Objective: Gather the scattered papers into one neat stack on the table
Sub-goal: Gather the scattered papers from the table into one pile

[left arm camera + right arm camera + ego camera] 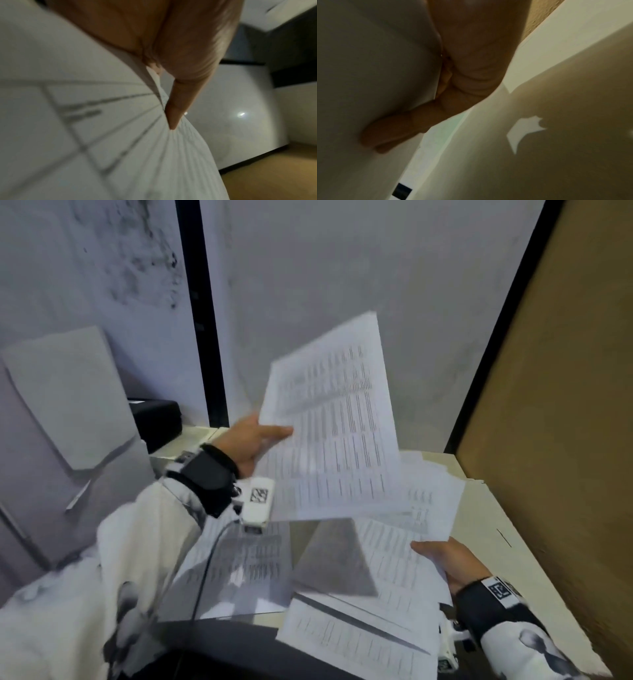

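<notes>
Pale desk [493,508] against grey wall | near edge: loose papers [356,642] overlap | right hand [445,559] grips fanned sheets [394,556] | left hand [251,445] pinches lifted sheaf [332,422] above middle | step: collecting | next: join both bundles, square edges

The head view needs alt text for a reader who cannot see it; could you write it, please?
A person's left hand holds printed sheets raised above a table, while the right hand grips more overlapping papers lower down.
</notes>
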The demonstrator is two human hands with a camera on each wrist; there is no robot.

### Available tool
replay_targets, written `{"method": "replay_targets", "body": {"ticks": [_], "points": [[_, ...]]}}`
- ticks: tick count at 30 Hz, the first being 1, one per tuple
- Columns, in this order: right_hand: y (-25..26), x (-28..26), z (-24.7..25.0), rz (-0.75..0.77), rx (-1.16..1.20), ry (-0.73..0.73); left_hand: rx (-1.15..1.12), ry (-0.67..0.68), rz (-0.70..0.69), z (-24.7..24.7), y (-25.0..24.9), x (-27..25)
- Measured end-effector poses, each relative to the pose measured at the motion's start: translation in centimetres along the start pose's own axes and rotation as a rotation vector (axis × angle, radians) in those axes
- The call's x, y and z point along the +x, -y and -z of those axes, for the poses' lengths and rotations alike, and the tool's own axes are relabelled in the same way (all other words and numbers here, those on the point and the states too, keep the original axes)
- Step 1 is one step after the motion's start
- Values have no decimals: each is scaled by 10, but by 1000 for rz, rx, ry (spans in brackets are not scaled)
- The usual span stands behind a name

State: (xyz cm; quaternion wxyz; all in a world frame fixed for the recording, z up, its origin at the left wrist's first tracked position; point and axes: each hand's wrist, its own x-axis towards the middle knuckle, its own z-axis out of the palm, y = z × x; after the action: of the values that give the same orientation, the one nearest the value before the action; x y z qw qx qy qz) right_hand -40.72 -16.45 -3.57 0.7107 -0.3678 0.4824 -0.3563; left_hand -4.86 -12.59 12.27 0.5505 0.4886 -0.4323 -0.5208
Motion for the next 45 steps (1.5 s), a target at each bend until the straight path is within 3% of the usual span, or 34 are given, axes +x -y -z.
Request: {"method": "replay_targets", "body": {"ticks": [5, 7, 11, 14, 18, 20, 22, 24, 27, 35, 39, 45], "points": [[14, -1, -27, 56, 14, 22, 236, -54, 284, -19, 110, 2], [17, 2, -31, 82, -19, -37, 165, -57, 364, -22, 142, 3], [17, 6, -34, 44, 22, -70, 65, -128, 388, -32, 160, -6], [13, 7, -39, 88, -28, 31, 152, -144, 403, -31, 161, -8], [8, 2, -40, 154, -140, 140, 513, -140, 418, 13, 145, -3], [9, 5, -34, 153, -106, 142, 901, -236, 449, 52, 139, -1], [9, 8, -31, 148, -86, 113, 1270, -339, 565, 89, 138, -8], [8, 12, -27, 136, -98, 102, 1409, -429, 710, 116, 142, -26], [-3, 21, -16, 91, -166, 66, 1402, -523, 735, 131, 153, -45], [-28, 26, 8, -136, -264, -84, 1422, -464, 756, 134, 143, -34], [-30, 23, 7, -128, -259, -76, 1319, -464, 785, 154, 144, -32], [-35, 38, 7, -26, -241, -96, 1222, -499, 681, 138, 142, -42]]}}
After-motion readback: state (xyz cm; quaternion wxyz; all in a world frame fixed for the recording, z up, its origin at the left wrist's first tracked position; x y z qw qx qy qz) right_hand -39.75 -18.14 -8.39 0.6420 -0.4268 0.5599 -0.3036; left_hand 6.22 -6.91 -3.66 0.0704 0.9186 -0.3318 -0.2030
